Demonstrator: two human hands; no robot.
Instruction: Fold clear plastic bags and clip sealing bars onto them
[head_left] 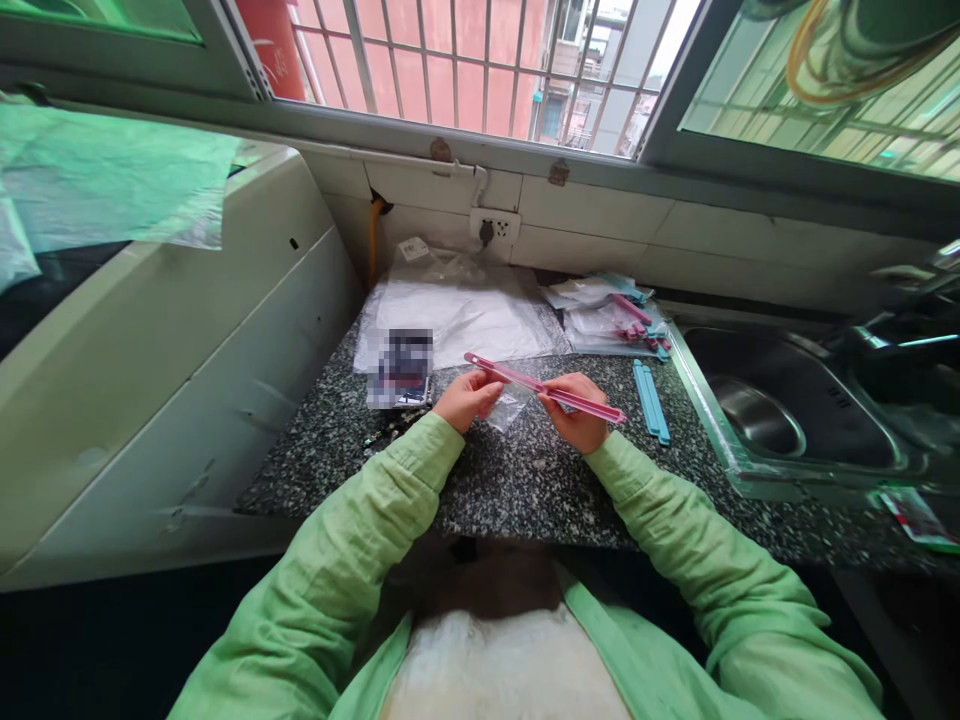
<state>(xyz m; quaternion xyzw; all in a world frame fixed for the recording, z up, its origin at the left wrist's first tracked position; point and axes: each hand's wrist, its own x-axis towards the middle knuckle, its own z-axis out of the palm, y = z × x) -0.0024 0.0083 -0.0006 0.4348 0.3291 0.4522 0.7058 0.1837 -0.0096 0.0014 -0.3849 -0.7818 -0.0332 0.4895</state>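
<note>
Clips [651, 402] on counter [517, 505], left of sink [705, 412]; bags [596, 325] behind; seemingly packet [401, 367] far left.

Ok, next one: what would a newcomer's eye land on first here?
Probably the long pink strip, held between the left hand and right hand above the dark speckled countertop. The bright green sleeves frame it from below. Next, perhaps, the light-blue strips lying just left of the sink.
</note>
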